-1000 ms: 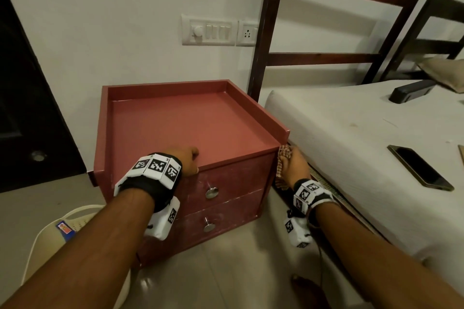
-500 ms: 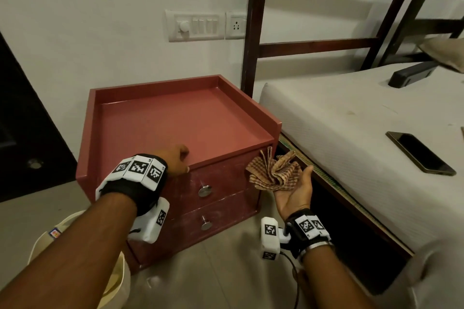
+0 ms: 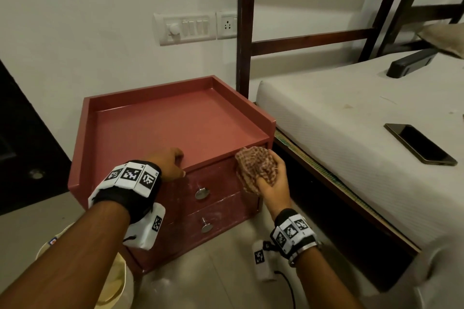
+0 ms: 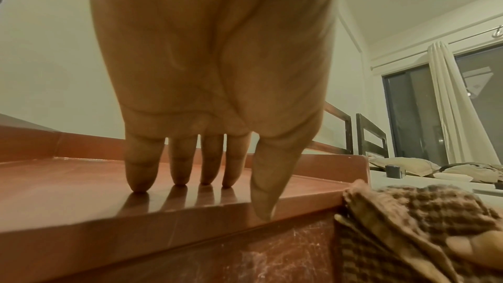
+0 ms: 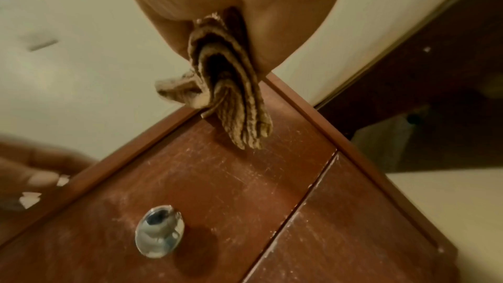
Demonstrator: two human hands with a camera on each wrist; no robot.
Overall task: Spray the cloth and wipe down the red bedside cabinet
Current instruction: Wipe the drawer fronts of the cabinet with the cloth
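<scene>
at cabinet [image 3: 175, 123] front edge | left hand [image 3: 168, 162] fingertips resting flat | right hand [image 3: 272, 183] clutching bunched cloth [image 3: 256, 165]

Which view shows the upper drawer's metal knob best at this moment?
The right wrist view: the upper knob is close, large and unobstructed on the scuffed drawer front. The head view shows it small, above the lower knob. The left wrist view does not show it.

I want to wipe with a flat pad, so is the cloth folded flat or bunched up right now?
Bunched up. The cloth sits crumpled in the right hand, fingers curled round it, its loose folds hanging by the cabinet corner.
</scene>
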